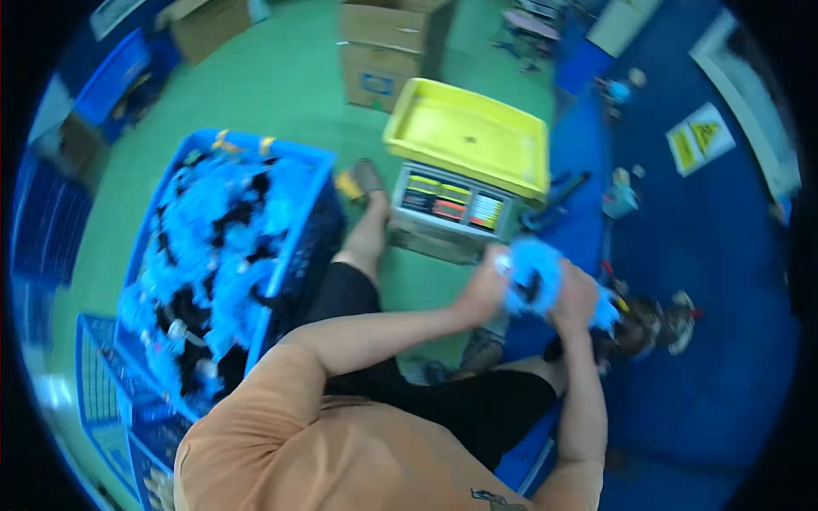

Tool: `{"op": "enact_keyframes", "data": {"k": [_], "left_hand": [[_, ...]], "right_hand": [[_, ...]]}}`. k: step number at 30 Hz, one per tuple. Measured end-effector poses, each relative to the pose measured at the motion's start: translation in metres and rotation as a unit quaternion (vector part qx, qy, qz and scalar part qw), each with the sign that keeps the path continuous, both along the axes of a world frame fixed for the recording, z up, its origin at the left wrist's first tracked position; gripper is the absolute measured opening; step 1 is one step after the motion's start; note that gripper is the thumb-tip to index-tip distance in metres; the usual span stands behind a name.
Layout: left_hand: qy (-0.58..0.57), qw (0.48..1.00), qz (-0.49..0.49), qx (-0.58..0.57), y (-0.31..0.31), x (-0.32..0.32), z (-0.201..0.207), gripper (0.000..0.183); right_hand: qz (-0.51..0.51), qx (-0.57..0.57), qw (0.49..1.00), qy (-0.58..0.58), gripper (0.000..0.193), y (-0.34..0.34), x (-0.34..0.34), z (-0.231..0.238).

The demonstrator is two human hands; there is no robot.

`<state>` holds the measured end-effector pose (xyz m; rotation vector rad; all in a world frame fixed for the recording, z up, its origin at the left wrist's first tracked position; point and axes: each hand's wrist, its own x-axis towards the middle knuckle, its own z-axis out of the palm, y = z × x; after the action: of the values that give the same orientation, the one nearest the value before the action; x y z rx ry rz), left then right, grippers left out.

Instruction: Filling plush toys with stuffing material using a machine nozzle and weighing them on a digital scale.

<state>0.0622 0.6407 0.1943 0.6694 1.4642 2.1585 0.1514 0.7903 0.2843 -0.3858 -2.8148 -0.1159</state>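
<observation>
A fluffy bright-blue plush piece (538, 255) with a black patch is held up in front of me, right of my knees. My left hand (484, 288) grips its left side, fingers closed, next to a small white spot on it. On the other side my right hand (577, 298) is closed round it, and some blue fluff sticks out past that hand. Motion blur hides the fingertips and the finer shape of the piece. To my left, a large blue crate (294, 153) is heaped with similar blue and black plush pieces (226, 238).
Ahead, a yellow tray (469, 128) rests on a grey weighing scale (443, 243). A cardboard box (383, 72) stands behind it. On my right runs a blue surface (682, 392) bearing a blurred brownish pile (648, 328). More blue crates (98, 366) stand at far left.
</observation>
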Motion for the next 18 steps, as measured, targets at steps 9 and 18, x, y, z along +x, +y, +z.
{"op": "enact_keyframes", "data": {"k": [9, 18], "left_hand": [[0.177, 0.973, -0.004, -0.146, -0.019, -0.003, 0.052, 0.029], [0.09, 0.993, -0.049, -0.052, 0.027, -0.059, 0.013, 0.03]], "right_hand": [[-0.032, 0.018, 0.999, -0.015, 0.02, 0.001, 0.004, 0.008], [-0.043, 0.021, 0.998, -0.048, 0.02, -0.008, -0.003, 0.008]]}}
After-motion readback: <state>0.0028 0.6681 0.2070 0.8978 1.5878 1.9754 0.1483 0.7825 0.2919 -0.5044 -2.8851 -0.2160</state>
